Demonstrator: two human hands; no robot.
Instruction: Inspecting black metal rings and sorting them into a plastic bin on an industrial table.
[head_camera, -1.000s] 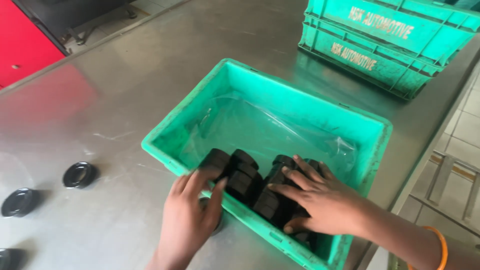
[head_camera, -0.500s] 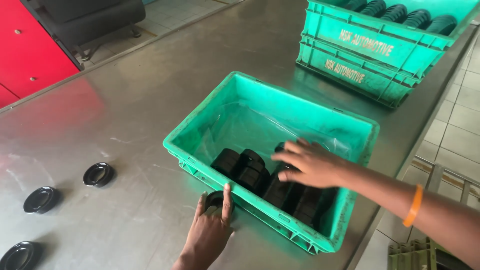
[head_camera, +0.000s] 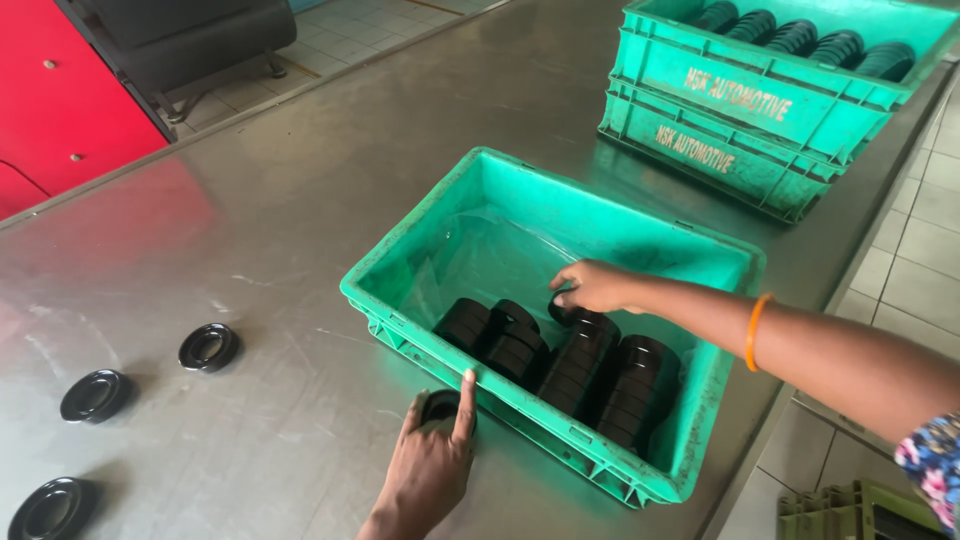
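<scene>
Black, glossy round parts — small dished rings, rubber or moulded plastic by their look — are what both hands are busy with. From the head camera, the right hand (head_camera: 592, 287) reaches into the green crate (head_camera: 520, 185) and closes its fingertips on the top ring of a stacked row (head_camera: 575, 365), pinching it by the rim. Two more rows lie beside it, packed on a clear plastic liner (head_camera: 480, 265). The left hand (head_camera: 430, 465) rests on the steel tabletop (head_camera: 300, 200) just outside the crate's near wall, fingers loosely spread over a single black ring (head_camera: 440, 405), covering it rather than clamping it. Three loose rings (head_camera: 208, 347) sit well apart to the left.

Each piece looks light and stiff enough to lift alone — a rim pinch suits it. The smooth sheen suggests some slipperiness, and a stack taken whole would likely slide apart unless squeezed from both ends. Beyond stand two stacked crates (head_camera: 770, 110), filled.
</scene>
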